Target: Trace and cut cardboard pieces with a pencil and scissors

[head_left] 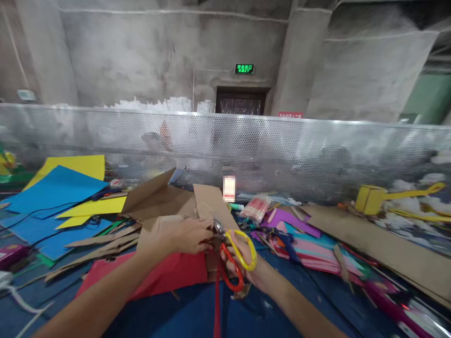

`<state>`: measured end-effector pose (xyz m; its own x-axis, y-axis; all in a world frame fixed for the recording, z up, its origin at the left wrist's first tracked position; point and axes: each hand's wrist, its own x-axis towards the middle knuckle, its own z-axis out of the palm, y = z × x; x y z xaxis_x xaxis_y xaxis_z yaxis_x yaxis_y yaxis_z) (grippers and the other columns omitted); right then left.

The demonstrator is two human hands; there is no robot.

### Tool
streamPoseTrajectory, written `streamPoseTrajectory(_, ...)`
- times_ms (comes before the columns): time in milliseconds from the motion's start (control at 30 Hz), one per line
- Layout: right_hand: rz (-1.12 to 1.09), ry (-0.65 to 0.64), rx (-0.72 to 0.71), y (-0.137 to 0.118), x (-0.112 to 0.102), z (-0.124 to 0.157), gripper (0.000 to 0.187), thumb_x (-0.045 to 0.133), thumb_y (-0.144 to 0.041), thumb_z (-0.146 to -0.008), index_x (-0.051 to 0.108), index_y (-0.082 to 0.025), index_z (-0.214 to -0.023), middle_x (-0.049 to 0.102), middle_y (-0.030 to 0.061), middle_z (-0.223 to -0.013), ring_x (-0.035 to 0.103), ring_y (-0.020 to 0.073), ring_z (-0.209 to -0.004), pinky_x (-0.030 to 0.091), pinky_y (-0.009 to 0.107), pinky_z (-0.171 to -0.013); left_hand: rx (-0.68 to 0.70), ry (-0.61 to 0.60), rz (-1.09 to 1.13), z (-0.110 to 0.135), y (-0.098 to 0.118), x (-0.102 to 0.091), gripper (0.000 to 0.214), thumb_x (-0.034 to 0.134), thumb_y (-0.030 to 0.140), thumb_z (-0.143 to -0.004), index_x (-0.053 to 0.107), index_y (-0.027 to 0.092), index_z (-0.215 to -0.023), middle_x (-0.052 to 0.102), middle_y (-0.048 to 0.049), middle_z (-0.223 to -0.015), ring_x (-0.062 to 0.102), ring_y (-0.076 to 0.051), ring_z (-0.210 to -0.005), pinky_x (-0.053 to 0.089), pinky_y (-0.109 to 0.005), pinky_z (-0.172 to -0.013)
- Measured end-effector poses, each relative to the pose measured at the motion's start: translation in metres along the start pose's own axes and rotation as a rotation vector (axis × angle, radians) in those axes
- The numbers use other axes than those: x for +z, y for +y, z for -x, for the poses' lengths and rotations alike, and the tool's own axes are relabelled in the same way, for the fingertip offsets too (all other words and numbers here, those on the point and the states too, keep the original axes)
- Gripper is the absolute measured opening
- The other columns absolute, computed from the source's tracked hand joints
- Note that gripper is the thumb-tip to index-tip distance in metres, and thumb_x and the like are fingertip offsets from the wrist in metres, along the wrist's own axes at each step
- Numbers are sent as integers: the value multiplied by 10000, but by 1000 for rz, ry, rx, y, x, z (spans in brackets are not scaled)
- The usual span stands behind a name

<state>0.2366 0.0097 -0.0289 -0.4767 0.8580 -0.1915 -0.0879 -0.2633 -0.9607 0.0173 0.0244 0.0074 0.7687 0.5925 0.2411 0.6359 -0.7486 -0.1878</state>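
My right hand (259, 272) grips a pair of scissors (251, 244) with one yellow and one red handle loop. The metal blades point up and left towards a piece of brown cardboard (209, 199). My left hand (190, 237) is closed with its fingers curled on the cardboard, just left of the blades. How far the blades are apart is hard to make out. Below the hands lies a red sheet (169, 277), and a narrow red strip (217, 305) runs down towards me.
Blue sheets (58, 190) and yellow sheets (84, 169) lie at the left, near cardboard strips (102, 251). On the right are coloured paper pieces (313, 249), a long cardboard panel (380, 241) and a purple tool (391, 300). A perforated metal screen (197, 141) stands behind.
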Motion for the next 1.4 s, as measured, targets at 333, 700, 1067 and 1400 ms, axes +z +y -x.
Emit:
streamPoseTrajectory(333,116,1,-61,-1,0,1,626,538,-769,-774,580,-146,-732,602,19,-615,434,42,-372,250,147,-326,-240,-70,511,0,-7,-11,289,487,489,-938,553,209,-910,603,-2,-798,524,-153,-681,347,-259,-597)
streamPoseTrajectory(700,109,-30,-180,0,0,-2,454,727,-458,-663,563,-166,-971,580,-39,-511,479,79,-346,290,142,-305,-302,194,1170,-22,24,10,241,584,372,-893,671,151,-936,605,13,-652,434,-81,-502,349,-201,-499)
streamPoseTrajectory(1067,39,-56,-158,-4,5,7,345,703,-271,-637,563,-195,-942,595,-44,-631,524,87,-467,356,166,-420,-264,319,1565,-18,23,12,298,743,408,-795,689,124,-866,721,-84,-824,650,-152,-709,504,-248,-662)
streamPoseTrajectory(1400,-1,-73,-150,12,-4,-7,415,784,-265,-595,586,-194,-953,586,-36,-716,536,106,-566,396,191,-465,-49,88,1711,-11,21,8,258,722,337,-836,667,119,-963,704,-102,-872,660,-169,-790,517,-316,-785)
